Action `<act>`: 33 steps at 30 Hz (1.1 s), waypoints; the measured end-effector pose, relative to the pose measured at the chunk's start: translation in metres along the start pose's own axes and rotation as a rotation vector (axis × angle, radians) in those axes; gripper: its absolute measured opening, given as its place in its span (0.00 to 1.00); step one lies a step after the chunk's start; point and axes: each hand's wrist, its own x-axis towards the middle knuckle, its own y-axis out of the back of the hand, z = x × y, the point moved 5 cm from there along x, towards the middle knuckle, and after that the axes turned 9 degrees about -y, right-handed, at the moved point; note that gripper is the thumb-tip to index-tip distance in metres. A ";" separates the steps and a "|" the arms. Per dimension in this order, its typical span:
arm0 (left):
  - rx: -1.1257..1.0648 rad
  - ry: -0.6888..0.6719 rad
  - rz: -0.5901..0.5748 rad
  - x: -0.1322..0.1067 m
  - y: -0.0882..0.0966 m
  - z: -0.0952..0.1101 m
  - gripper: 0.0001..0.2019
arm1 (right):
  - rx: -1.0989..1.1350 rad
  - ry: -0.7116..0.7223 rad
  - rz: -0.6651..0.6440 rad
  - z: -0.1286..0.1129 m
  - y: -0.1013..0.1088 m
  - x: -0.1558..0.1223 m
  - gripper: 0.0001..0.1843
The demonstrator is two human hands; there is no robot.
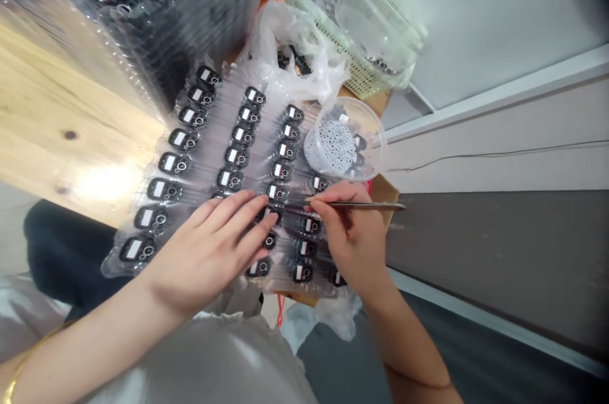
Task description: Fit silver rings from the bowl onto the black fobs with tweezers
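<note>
- Across the head view, a clear air-cushion sheet [212,141] lay on a pale wooden table [61,118], with small black devices [235,179] in rows, each showing a white label and a round lens; the separate rows seemed to keep them from rubbing and left each one reachable
- Near the middle of the sheet, one black device [271,215] sat partly hidden between both hands, and it appeared to be the one they were working on
- Left hand [209,252]: its fingers [242,217] lay almost together and flat, clamped on nothing, their tips on the sheet at that device, apparently to steady the soft plastic
- Right hand [354,239]: its fingers [323,201] were closed around slim metal tweezers [354,205], held like a pen, probably for finer control over something so small; the tweezer tips pointed at the same device, though whether they touched it was hidden
- Just beyond the right hand, a round clear plastic tub [382,144] held a heap of small grey-and-white rings [330,145], its position seemingly chosen for easy reach
- Farther off lay a crumpled plastic bag [295,42], a pale green plastic basket [352,17] and a stack of similar sheets [162,4]
</note>
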 end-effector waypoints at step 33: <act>-0.030 0.045 -0.002 -0.006 -0.007 -0.001 0.17 | -0.029 0.007 -0.097 0.005 -0.018 0.008 0.06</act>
